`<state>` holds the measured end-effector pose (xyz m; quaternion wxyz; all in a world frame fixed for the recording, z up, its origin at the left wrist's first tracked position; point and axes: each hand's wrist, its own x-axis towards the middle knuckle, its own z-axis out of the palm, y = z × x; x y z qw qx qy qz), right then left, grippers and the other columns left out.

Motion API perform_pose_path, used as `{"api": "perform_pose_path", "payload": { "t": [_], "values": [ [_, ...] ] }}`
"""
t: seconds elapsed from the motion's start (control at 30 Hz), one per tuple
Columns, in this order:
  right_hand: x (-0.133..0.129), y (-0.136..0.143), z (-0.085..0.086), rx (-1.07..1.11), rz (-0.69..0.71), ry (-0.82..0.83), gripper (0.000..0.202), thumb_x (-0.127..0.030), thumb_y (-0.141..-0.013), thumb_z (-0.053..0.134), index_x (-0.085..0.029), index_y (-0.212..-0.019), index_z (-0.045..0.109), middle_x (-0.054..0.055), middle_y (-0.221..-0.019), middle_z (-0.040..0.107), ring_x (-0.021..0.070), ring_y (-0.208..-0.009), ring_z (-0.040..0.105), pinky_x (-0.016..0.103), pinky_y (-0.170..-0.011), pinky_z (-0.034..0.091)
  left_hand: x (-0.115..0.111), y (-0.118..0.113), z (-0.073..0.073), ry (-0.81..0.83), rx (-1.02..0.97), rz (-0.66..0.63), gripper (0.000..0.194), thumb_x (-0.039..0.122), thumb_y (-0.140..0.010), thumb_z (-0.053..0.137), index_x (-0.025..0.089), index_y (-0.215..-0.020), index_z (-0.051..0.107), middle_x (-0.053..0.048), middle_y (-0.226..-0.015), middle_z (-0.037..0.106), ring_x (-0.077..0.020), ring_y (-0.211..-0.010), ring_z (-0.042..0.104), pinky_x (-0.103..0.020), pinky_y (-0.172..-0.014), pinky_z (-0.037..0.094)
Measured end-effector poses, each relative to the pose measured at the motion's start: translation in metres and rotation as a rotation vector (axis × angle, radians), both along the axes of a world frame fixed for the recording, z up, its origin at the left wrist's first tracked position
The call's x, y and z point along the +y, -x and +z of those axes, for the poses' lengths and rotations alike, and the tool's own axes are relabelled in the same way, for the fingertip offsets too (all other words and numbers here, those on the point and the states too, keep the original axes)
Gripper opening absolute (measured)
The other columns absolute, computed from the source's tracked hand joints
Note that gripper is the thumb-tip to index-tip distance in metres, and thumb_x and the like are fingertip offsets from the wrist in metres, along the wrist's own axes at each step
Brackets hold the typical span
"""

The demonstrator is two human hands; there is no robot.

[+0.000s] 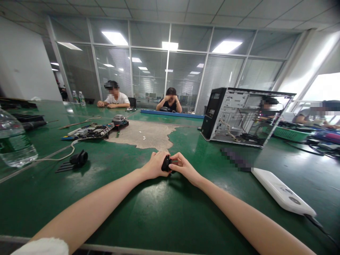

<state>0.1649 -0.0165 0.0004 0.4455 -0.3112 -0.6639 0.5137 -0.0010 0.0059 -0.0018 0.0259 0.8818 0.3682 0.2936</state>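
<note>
Both hands meet over the middle of the green table. My left hand point(156, 165) is closed round a small black plastic part point(166, 163), whose exact kind I cannot make out. From the other side my right hand point(183, 167) pinches the same part, thumb and fingertips on its right edge. Fingers cover much of it. To the left lies a black clip-like piece with prongs point(77, 160). Beyond the hands a worn, bare patch point(148, 134) shows in the green table surface, with small white scraps on it.
An open computer case point(225, 117) stands at the right. Nearer me lies a white power bank-like device point(281, 191) with a black cable. A circuit board point(90, 131) and a water bottle point(16, 141) are on the left. A green basket point(290, 134) sits far right. Several people sit round the table.
</note>
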Motion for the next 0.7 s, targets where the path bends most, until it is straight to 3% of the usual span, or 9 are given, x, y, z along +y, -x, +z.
{"api": "perform_pose_path", "payload": {
  "t": [0.23, 0.47, 0.7],
  "values": [
    [0.0054, -0.0011, -0.0071, -0.038, -0.051, 0.022, 0.037, -0.029, -0.066, 0.063, -0.022, -0.097, 0.045, 0.002, -0.094, 0.052, 0.0131, -0.08, 0.055, 0.032, -0.074, 0.045, -0.0015, 0.0005, 0.002, -0.014, -0.003, -0.02, 0.054, 0.036, -0.058, 0.062, 0.02, -0.104, 0.039, -0.003, -0.097, 0.053, -0.0221, -0.092, 0.049, -0.033, -0.079, 0.029],
    [0.0031, -0.0032, -0.0035, -0.031, 0.013, -0.021, 0.039, -0.025, -0.06, 0.069, -0.022, -0.09, 0.044, 0.0, -0.091, 0.054, 0.0154, -0.088, 0.053, 0.031, -0.074, 0.045, 0.0002, 0.0009, -0.0001, 0.005, 0.018, 0.002, 0.06, 0.033, -0.054, 0.065, 0.02, -0.106, 0.038, -0.005, -0.1, 0.052, -0.0242, -0.094, 0.048, -0.034, -0.079, 0.029],
    [0.0015, -0.0011, -0.0036, -0.012, -0.011, -0.011, 0.03, -0.03, -0.065, 0.064, -0.022, -0.087, 0.045, 0.0, -0.09, 0.053, 0.0135, -0.08, 0.055, 0.03, -0.069, 0.046, 0.0011, 0.0, -0.002, -0.022, -0.008, -0.005, 0.057, 0.037, -0.057, 0.062, 0.019, -0.106, 0.037, -0.005, -0.099, 0.053, -0.0231, -0.092, 0.049, -0.034, -0.078, 0.029]
  ]
}}
